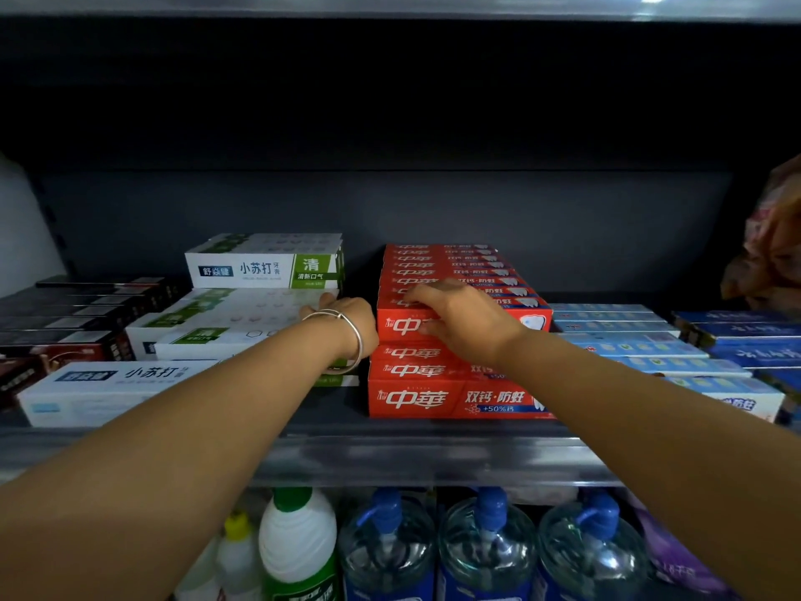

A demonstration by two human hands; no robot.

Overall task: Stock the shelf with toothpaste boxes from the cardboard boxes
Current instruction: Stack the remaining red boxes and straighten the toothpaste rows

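Note:
Red toothpaste boxes (437, 399) are stacked in rows at the middle of the shelf (390, 453). My right hand (455, 314) lies on the front top red box (533, 321), fingers curled over its upper front edge. My left hand (342, 312), a silver bangle on the wrist, reaches in at the left end of that red stack, beside the white and green toothpaste boxes (264, 264); its fingers are mostly hidden. No cardboard box is in view.
Dark toothpaste boxes (78, 314) fill the shelf's left end; light blue boxes (633, 340) and dark blue boxes (745, 336) fill the right. Below the shelf stand a white green-capped bottle (299, 540) and blue-capped water jugs (485, 544). An orange bag (771, 245) hangs at far right.

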